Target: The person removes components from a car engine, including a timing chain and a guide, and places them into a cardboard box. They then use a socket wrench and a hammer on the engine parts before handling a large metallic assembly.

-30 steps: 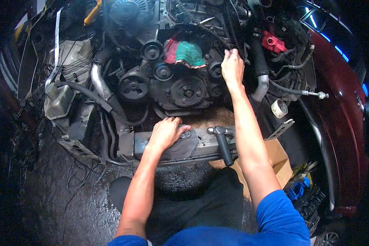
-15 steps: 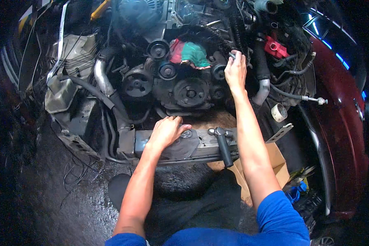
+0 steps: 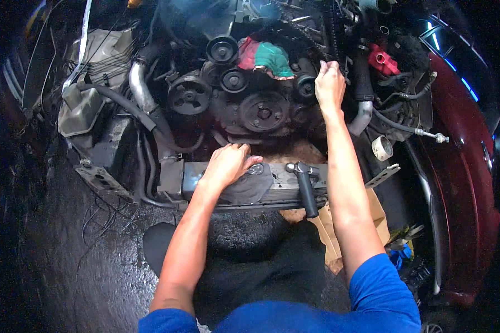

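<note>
I look down into an open car engine bay with several black pulleys (image 3: 264, 112) on the engine front. My left hand (image 3: 229, 164) rests flat, fingers spread, on a dark rag over the front metal crossmember (image 3: 194, 175). My right hand (image 3: 330, 84) is up at the engine's right side, fingers curled at a small pulley (image 3: 305, 86); whether it grips a part is hidden. A black-handled ratchet (image 3: 304, 186) lies on the crossmember between my arms. A red and green rag (image 3: 264, 57) is stuffed into the top of the engine.
A dark red car fender (image 3: 461, 183) curves along the right. A red cap (image 3: 382, 60), hoses and a roll of tape (image 3: 381, 147) sit at the right of the bay. A brown cardboard piece (image 3: 330, 233) lies by my right arm. Wet dark ground (image 3: 66, 266) spreads at left.
My right hand has shifted slightly down the engine's right side and curled its fingers. My left hand stays on the crossmember. The view has moved closer to the engine.
</note>
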Tool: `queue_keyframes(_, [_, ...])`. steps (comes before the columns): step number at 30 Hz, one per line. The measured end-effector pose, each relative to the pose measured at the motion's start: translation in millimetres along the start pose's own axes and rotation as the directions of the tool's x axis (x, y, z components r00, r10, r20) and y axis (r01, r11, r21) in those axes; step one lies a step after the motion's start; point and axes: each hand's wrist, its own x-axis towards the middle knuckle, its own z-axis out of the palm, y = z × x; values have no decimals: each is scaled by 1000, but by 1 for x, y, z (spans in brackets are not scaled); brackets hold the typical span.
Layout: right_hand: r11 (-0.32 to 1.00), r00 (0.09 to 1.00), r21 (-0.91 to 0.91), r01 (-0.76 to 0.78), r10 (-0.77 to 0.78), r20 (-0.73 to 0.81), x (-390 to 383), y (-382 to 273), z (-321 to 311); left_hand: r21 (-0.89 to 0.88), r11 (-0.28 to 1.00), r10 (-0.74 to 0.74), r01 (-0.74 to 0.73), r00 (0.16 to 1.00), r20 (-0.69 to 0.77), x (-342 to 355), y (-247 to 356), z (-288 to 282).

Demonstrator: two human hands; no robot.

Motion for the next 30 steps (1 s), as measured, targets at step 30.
queue_keyframes(30, [991, 991, 69, 118, -113, -69, -2, 5, -3, -45, 999, -9, 9, 1000, -17, 2, 2, 6])
